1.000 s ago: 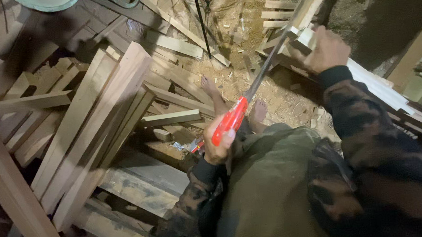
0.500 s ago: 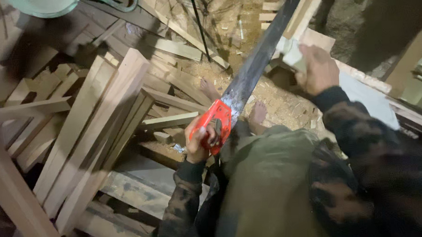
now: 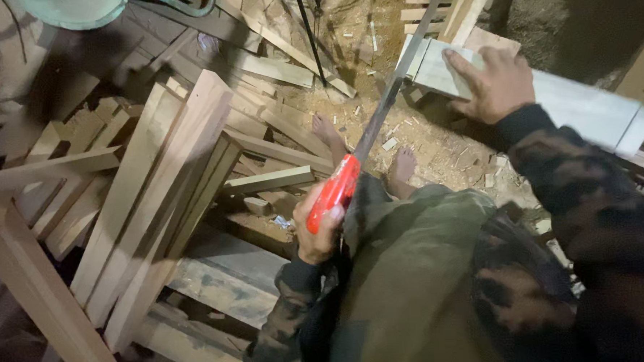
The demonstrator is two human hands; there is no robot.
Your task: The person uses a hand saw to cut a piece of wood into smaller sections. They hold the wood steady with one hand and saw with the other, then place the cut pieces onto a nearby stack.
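Saw: a hand saw [image 3: 377, 121] with a red handle and a long dark blade ran diagonally from the lower middle up toward the top right, its blade meeting the near end of a pale plank [image 3: 579, 108].
Saw handle: the red grip sat in the middle of the view, above the person's lap, tilted up to the right.
Left hand: the left hand [image 3: 320, 232] was clenched around the red handle, thumb lying on top of it.
Right hand: the right hand [image 3: 495, 83] lay palm down on the pale plank, fingers spread over its top face, pressing on it rather than gripping it.
Plank: it stretched from the upper middle to the right edge, its cut end just beside the blade.
Feet: two bare feet [image 3: 401, 167] stood on the ground below the blade, one on either side of it.
Ground: sawdust and small wood chips [image 3: 436, 136] covered the earth around the feet.
Timber: several long squared beams [image 3: 163, 188] leaned together on the left, well apart from the saw, with loose boards [image 3: 271, 179] scattered between them and the feet.
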